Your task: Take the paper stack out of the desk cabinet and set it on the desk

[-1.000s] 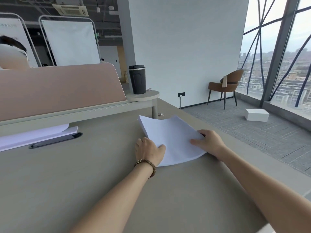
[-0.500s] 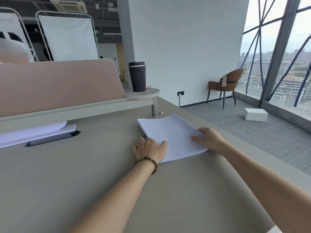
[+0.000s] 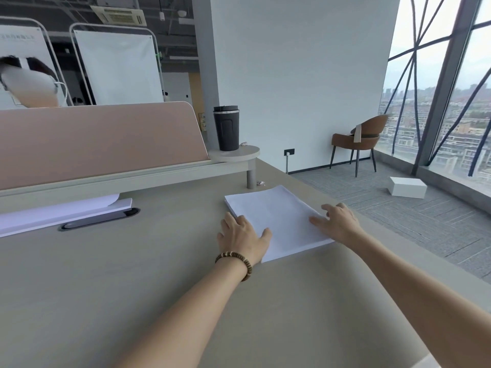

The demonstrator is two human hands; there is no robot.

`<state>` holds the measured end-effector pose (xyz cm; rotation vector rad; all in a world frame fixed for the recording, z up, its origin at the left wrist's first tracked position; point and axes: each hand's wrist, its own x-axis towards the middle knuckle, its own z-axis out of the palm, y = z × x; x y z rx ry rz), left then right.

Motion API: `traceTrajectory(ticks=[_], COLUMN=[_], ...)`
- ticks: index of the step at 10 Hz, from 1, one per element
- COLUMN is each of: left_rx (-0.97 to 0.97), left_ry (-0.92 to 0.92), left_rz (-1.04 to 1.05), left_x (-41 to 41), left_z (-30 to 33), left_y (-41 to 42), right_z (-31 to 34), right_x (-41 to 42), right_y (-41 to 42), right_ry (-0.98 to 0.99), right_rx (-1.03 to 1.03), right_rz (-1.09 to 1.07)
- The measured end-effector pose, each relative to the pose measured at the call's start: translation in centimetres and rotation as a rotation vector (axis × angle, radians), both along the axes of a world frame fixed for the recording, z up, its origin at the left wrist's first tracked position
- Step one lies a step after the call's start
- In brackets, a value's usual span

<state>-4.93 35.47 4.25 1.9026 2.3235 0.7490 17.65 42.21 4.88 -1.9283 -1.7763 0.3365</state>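
The paper stack (image 3: 276, 221) lies flat on the worktop (image 3: 132, 274), left hand (image 3: 243, 239) and right hand (image 3: 336, 221) resting loosely spread on its edges, leaving apparently only the letting go

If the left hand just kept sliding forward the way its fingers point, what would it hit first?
Probably nothing soon. The left hand points up along the paper stack's left edge over bare desk; the raised shelf looks like the first obstacle, though depth is uncertain.
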Motion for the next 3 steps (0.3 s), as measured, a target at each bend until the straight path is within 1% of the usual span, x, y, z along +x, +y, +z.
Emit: traceTrajectory(ticks=[1,2,3], left_rx=[0.036,0.053,0.123], left_ry=[0.066,0.075,0.043], left_rz=[-0.041,-0.075,-0.092], left_x=[-0.6,-1.6,-2.6], left_z=[0.8,2.3,3.9], left_y=[-1.9,-5.1,-8.5], right_z=[0.9,2.2,3.6], right_x=[-0.6,-1.5,-2.9], right_y=[-2.3,-5.6,-9.5], right_ry=[-0.025,0.020,0.056], right_rx=[0.079,0.120,0.210], right_rz=[0.019,0.063,0.141])
